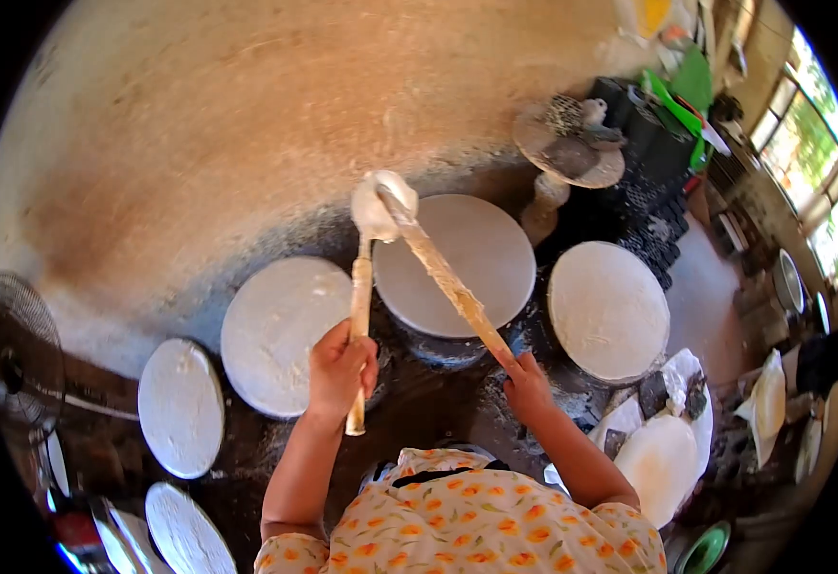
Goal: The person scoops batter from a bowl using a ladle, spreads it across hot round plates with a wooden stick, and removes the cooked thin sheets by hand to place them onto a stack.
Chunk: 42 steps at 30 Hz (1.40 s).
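Observation:
Upright in my left hand [340, 371] is a pale wooden handle [361, 297], with a round, whitish coated head [373, 206] at its top. My right hand [528, 387] grips the lower end of a long wooden stick [443, 277], which slants up and left. The stick's far tip rests on or over the round head. Behind both tools sits a large round plate with a whitish surface [476, 253]. Another round whitish disc [280, 335] lies beside my left hand, and one more [608, 311] is to the upper right of my right hand.
Smaller white discs [181, 408] [189, 531] stand at the lower left, near a fan [22, 349]. A round stand [572, 153] and dark stacked blocks [653, 225] are at the back right. White plastic bags [663, 459] lie at the lower right. A stained wall rises behind.

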Tool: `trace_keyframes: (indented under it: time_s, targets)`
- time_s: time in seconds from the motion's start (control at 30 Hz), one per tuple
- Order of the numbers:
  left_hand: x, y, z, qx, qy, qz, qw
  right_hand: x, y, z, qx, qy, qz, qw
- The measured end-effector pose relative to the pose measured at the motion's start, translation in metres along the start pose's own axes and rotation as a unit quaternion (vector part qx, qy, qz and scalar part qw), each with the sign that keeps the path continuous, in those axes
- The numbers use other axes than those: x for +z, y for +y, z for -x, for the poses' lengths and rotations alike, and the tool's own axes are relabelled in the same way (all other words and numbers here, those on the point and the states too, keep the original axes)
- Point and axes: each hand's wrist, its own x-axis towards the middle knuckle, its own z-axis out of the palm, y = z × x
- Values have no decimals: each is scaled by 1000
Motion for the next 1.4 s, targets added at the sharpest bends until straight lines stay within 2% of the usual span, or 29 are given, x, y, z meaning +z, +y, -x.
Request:
trace_keyframes:
  time_s: [0.13, 0.27, 0.33, 0.37, 0.4, 0.43, 0.47, 0.53, 0.6, 0.73, 0.83, 0.9, 0.93, 0.97, 1.0, 1.13, 1.2, 1.23, 1.27, 1.33, 1.4]
  targets:
    - [35, -44, -79, -55, -140, 28, 988, 1, 38, 25, 136, -8, -17, 991]
    - [48, -85, -135, -113, -250, 51, 960, 14, 43, 48, 228, 7, 27, 973]
    - [50, -95, -163, -126, -275, -30, 953, 27, 38, 57, 282, -3, 62, 957]
    - [47, -105, -182, -88, -273, -150, 946, 31, 33, 59, 317, -18, 94, 944]
    - [40, -117, -203, -89, -283, -147, 944, 34, 26, 60, 325, -14, 99, 940]
    - [33, -128, -223, 193, -244, -327, 892, 38, 18, 60, 347, -22, 108, 931]
    - [31, -121, -232, 455, -173, -465, 739, 39, 7, 57, 369, -30, 116, 922]
    - [25, -85, -241, 378, -244, -566, 691, 40, -5, 54, 385, -5, 114, 916]
    - [31, -45, -240, 385, -234, -622, 641, 42, -9, 62, 314, 108, 31, 943]
    - [39, -1, -242, 425, -216, -619, 624, 46, -15, 66, 319, 142, -23, 937]
    - [46, 17, -238, 467, -166, -581, 646, 49, -22, 67, 319, 169, -55, 931]
    - [52, 12, -242, 554, -122, -383, 729, 54, -19, 70, 319, 166, -63, 931]
    - [56, 19, -232, 554, -120, -384, 729, 56, -18, 70, 321, 168, -69, 930]
    - [58, 31, -215, 340, -192, -259, 884, 58, -18, 69, 319, 165, -69, 931]
    - [58, 37, -205, 97, -245, -108, 959, 58, -17, 68, 314, 169, -76, 931]
    - [42, 28, -199, 40, -278, -28, 959, 57, 3, 39, 281, 174, -66, 942]
    - [29, 26, -200, -45, -285, 4, 958, 65, 27, 4, 287, 158, -100, 940]
    - [17, 23, -204, -98, -284, 64, 952, 66, 34, -19, 295, 144, -134, 935]
    - [12, 24, -200, -98, -281, 66, 953, 54, 26, -50, 321, 116, -131, 931]
    - [1, 28, -191, -104, -276, 240, 925, 45, 19, -100, 345, 85, -128, 926]
    - [-6, 23, -188, -78, -271, 197, 939, 52, 27, -125, 296, 104, -139, 939]
